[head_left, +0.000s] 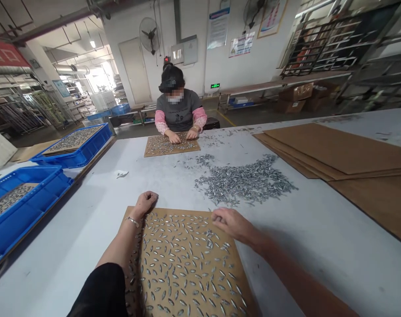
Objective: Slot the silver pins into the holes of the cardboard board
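A brown cardboard sheet (187, 253) lies in front of me on the white table, with many small grey spindle-shaped metal pieces (195, 273) spread over it. At the sheet's far left corner is my left hand (145, 204), its fingers curled inward. My right hand (231, 222) is closed over the far right corner, knuckles up. Whatever either hand may hold is hidden by the fingers. Just beyond the right hand lies a loose heap of the same metal pieces (244, 182). A small clump of pieces (209, 237) sits on the sheet near the right hand.
Across the table, a person (178, 108) has both hands over another piece-covered cardboard sheet (154, 149). Blue crates (38, 207) holding loaded sheets stand to the left. Stacked brown cardboard sheets (339, 145) lie at the right. A white scrap (122, 174) is on the table (104, 193).
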`<state>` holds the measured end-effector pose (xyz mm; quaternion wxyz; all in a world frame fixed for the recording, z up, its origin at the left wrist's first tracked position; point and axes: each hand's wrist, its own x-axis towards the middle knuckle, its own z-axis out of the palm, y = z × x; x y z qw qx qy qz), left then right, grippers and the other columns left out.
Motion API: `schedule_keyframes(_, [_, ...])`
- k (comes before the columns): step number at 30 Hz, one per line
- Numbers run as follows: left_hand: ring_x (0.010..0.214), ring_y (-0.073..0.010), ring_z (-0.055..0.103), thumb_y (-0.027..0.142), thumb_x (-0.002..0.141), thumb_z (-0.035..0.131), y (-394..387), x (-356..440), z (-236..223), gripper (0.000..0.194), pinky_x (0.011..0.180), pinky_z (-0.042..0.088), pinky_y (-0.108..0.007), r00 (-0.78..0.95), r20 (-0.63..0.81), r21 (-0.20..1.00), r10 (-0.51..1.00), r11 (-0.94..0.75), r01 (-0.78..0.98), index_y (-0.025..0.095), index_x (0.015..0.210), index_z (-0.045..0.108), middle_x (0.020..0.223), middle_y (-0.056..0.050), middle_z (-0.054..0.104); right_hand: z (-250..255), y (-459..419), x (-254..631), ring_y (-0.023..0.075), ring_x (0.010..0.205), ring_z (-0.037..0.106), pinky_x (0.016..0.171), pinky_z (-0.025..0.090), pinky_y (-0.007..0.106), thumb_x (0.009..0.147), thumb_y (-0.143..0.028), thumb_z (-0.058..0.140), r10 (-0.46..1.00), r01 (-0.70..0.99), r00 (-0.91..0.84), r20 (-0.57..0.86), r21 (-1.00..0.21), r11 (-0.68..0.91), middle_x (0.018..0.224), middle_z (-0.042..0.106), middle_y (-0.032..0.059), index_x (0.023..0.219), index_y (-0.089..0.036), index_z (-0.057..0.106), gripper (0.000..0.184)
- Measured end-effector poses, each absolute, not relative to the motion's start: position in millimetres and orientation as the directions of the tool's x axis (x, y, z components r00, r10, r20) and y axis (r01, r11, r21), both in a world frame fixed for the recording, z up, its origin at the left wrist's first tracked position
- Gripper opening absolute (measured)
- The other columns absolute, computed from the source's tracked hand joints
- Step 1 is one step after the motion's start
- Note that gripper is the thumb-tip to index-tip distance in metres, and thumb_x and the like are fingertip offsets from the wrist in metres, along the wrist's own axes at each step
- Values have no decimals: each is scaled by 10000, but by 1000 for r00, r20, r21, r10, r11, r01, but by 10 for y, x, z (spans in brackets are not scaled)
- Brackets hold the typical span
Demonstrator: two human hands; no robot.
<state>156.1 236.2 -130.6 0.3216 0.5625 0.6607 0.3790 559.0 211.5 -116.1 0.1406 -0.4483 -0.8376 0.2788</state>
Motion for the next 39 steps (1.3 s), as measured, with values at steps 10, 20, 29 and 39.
schedule_keyframes(10, [734, -187, 577, 581, 737, 711, 2323, 1590, -1272, 432, 657, 465, -287, -173, -7, 854, 985, 96, 511, 162, 840, 704, 789, -52, 695, -1295, 1747, 5499, 194, 795, 622, 671, 387, 287, 891, -186, 514, 860, 769, -496, -115, -518, 374, 879, 688, 58, 788, -224, 588, 132])
schedule_keyframes(20, [779, -200, 610, 528, 733, 697, 2318, 1598, -1256, 371, 739, 487, -308, -174, 8, 849, 985, 86, 522, 166, 817, 696, 809, -52, 708, -1474, 2013, 5508, 194, 843, 635, 698, 387, 272, 869, -121, 483, 884, 784, -464, 56, -438, 439, 929, 702, 60, 903, -226, 618, 174])
schedule_keyframes(29, [783, -198, 624, 533, 762, 683, 2325, 1581, -1302, 385, 744, 500, -304, -160, 18, 845, 987, 71, 531, 160, 848, 718, 828, -56, 726, -1450, 2008, 5622, 217, 899, 676, 759, 476, 316, 983, -293, 430, 866, 716, -492, 90, -524, 462, 1051, 728, 93, 959, -236, 705, 282])
schedule_keyframes(39, [830, -229, 647, 533, 753, 689, 2312, 1585, -1277, 371, 762, 503, -322, -157, 17, 840, 987, 71, 538, 173, 835, 718, 875, -80, 744, -1635, 1824, 5588, 187, 698, 594, 621, 391, 297, 989, -254, 413, 867, 792, -490, 90, -369, 486, 807, 651, 67, 756, -248, 519, 255])
